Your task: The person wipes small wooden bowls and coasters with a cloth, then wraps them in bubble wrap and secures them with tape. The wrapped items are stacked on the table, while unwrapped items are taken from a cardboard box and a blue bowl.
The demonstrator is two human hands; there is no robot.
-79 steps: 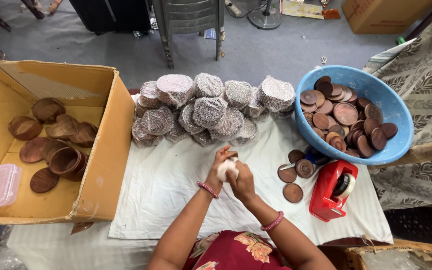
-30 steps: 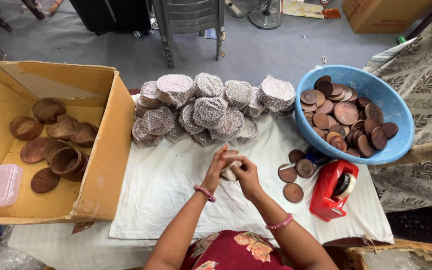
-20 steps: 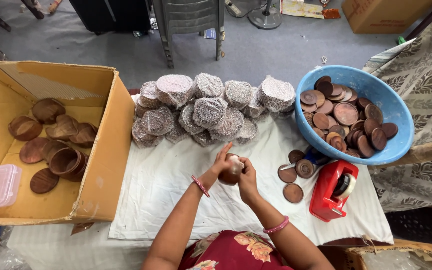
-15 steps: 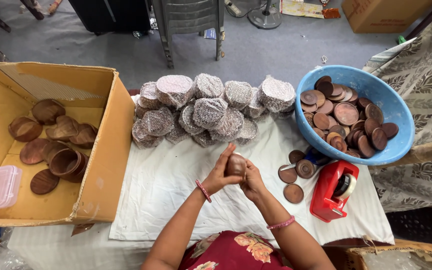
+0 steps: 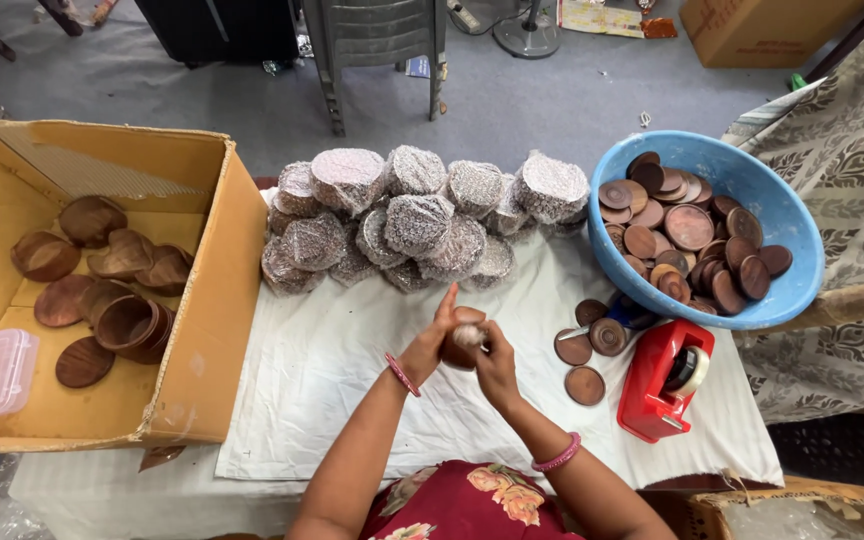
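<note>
While both hands meet above the middle of the white cloth (image 5: pixel 332 390), the left hand (image 5: pixel 430 345) cups a small round dark wooden bowl (image 5: pixel 458 350) with its forefinger stretched away from the body, and the right hand (image 5: pixel 493 362) pinches a small pale wad (image 5: pixel 469 336) against the bowl's near face. The bowl sits between the two palms, touching both; being round, it shows no long axis. Just beyond the hands lies a heap of bubble-wrapped bundles (image 5: pixel 417 220). To the right, loose wooden discs (image 5: pixel 584 350) lie beside a red tape dispenser (image 5: pixel 664 380), with a blue basin (image 5: pixel 782 290) of discs behind. An open cardboard box (image 5: pixel 207 310) of wooden dishes stands well apart on the left.
</note>
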